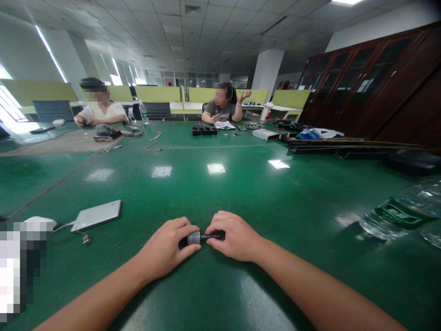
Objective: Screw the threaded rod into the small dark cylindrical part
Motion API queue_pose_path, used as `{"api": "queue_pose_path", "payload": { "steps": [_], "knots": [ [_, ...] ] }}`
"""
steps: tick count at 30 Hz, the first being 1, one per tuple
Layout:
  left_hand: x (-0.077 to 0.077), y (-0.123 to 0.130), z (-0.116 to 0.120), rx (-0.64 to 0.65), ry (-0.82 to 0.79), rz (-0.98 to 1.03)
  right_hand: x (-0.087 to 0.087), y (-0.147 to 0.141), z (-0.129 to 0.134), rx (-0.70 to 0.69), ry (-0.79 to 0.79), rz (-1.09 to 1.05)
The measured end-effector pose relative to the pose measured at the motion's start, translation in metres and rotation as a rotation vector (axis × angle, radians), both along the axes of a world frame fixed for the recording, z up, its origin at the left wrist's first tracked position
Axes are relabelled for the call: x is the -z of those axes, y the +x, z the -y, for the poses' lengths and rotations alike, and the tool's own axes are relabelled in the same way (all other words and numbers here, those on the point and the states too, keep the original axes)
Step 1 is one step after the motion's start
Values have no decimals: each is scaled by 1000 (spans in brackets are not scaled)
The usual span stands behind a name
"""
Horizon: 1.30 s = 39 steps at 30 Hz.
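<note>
In front of me, close to the green tabletop [186,188], my two hands hold a small dark tool-like piece. Its left part is a short cylinder with a grey ring [194,237], and the fingers and thumb of my left hand [168,243] are closed around it. To the right a thin, dark ridged shaft [210,236] sticks out, pinched by my right hand [236,236]. Both parts line up end to end; I cannot tell whether they are one piece. The fingers cover some of each part.
A silver power bank [98,215] with a cable lies left. Clear water bottles [396,214] lie at the right. Across the table sit two people [101,108], [223,108]. A black tray [204,130], a looped cord [153,141] and long dark bars [320,145] lie farther back.
</note>
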State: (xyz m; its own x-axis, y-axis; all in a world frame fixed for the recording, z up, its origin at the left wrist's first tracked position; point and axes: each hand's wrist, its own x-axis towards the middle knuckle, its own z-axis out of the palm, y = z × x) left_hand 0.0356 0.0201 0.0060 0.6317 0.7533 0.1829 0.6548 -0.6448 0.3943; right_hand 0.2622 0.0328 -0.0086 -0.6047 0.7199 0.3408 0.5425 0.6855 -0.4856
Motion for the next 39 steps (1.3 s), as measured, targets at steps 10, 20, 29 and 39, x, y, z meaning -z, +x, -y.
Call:
{"api": "queue_pose_path", "payload": {
  "steps": [10,20,29,39],
  "knots": [
    [0,-2,-1,-16,-16,12,-3,14,-4,23,-39,10],
    [2,-3,-3,-22,-12,32,-7,41,-20,79,-199,-24],
    [2,-4,-3,-23,-24,16,-10,31,-14,26,-135,32],
    [2,-1,0,0,-29,-24,0,-11,1,62,-98,-65]
  ]
}}
